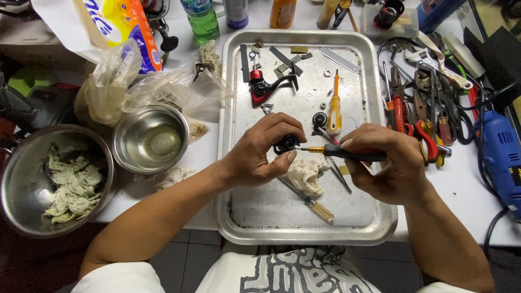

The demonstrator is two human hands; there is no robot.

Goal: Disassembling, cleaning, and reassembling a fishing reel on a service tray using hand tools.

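My left hand (259, 154) grips a small black round mechanical part (286, 144) above a metal tray (239, 217). My right hand (385, 163) holds a black-handled screwdriver (347, 153) with an orange collar, its tip pointed left into the black part. Under the hands lies a crumpled white cloth (305, 174). A clear-handled screwdriver (312, 203) lies on the tray near the front. An orange and white screwdriver (335, 111) lies further back, next to a black and red handle part (266, 84) and several small metal pieces.
Left of the tray stand a small steel bowl (151, 140) and a larger bowl with rags (51, 179). Plastic bags (125, 81) and bottles (202, 19) sit behind. Pliers and wrenches (423, 103) lie to the right, beside a blue power tool (502, 157).
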